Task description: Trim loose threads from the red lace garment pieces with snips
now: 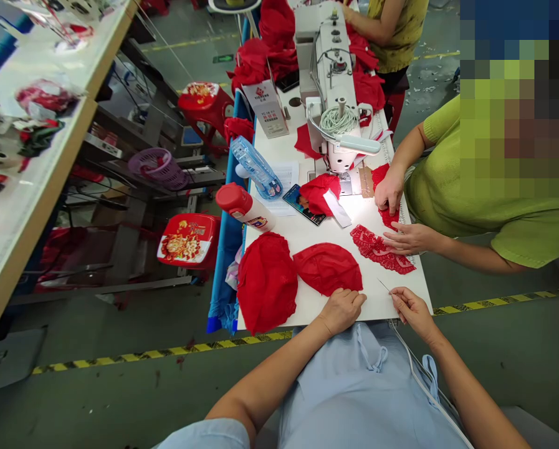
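Observation:
My left hand (341,309) rests on the near edge of the white table (326,227), its fingers touching the near rim of a red fabric cup piece (327,267). A second, larger red cup piece (266,280) lies to its left. My right hand (410,307) pinches a thin needle-like tool (384,287) that points up and left over the table edge. A strip of red lace (380,249) lies just beyond it.
A co-worker in a green shirt on the right has both hands (391,190) on red lace beside a white sewing machine (335,93). A phone (303,203), a water bottle (257,167), a red-capped bottle (244,206) and a small box (267,107) stand on the table. Red stools (188,240) are at left.

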The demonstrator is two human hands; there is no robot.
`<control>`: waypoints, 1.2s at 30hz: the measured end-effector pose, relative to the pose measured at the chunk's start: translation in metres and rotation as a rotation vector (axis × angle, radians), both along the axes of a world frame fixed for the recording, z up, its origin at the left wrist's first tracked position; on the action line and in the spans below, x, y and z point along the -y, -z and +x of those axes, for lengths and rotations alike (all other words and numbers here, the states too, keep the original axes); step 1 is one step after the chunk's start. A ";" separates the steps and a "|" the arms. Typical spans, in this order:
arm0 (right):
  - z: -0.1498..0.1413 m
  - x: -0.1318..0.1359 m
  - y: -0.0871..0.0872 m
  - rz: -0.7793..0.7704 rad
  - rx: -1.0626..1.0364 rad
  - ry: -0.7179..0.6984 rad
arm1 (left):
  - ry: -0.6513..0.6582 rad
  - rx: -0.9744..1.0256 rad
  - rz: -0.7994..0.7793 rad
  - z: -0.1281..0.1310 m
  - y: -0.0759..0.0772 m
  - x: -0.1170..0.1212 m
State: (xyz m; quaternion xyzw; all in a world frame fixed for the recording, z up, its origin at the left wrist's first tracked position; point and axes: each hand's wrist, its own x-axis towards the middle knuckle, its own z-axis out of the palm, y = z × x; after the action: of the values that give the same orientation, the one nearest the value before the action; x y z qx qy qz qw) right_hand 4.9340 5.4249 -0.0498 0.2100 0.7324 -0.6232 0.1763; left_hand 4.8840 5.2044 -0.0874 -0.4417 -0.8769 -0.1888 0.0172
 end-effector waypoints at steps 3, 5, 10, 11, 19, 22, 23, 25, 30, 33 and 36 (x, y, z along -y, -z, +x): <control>0.000 0.000 0.001 0.001 0.003 -0.003 | 0.002 -0.002 0.006 0.000 0.000 0.000; 0.000 0.000 0.001 0.000 0.006 -0.005 | 0.002 -0.001 0.006 0.000 0.000 0.000; 0.000 0.000 0.002 -0.005 0.006 -0.005 | -0.006 -0.022 0.015 0.000 -0.002 0.000; 0.000 0.000 0.003 -0.005 0.006 -0.006 | -0.007 -0.022 0.011 0.000 -0.003 0.000; 0.001 -0.001 0.003 -0.004 0.003 -0.015 | 0.004 0.002 0.003 0.000 -0.003 0.000; 0.001 -0.001 0.003 -0.004 0.000 -0.014 | 0.001 0.011 0.006 0.000 -0.003 0.000; 0.001 -0.001 0.003 -0.004 -0.001 -0.013 | 0.000 0.012 0.006 0.000 -0.003 0.000; 0.002 -0.001 0.003 -0.005 -0.002 -0.013 | -0.002 0.018 0.000 0.000 -0.003 0.000; 0.002 -0.001 0.004 -0.005 -0.003 -0.009 | -0.003 0.015 0.005 0.000 -0.002 0.001; 0.002 -0.001 0.004 -0.007 0.001 -0.006 | -0.003 -0.010 0.028 0.000 -0.002 0.001; 0.001 -0.001 0.004 -0.010 0.003 -0.004 | -0.008 -0.025 0.034 -0.001 -0.002 0.001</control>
State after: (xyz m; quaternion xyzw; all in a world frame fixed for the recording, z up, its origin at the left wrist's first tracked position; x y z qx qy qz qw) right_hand 4.9350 5.4255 -0.0537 0.2086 0.7294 -0.6261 0.1799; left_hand 4.8834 5.2037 -0.0851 -0.4404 -0.8750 -0.1978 0.0364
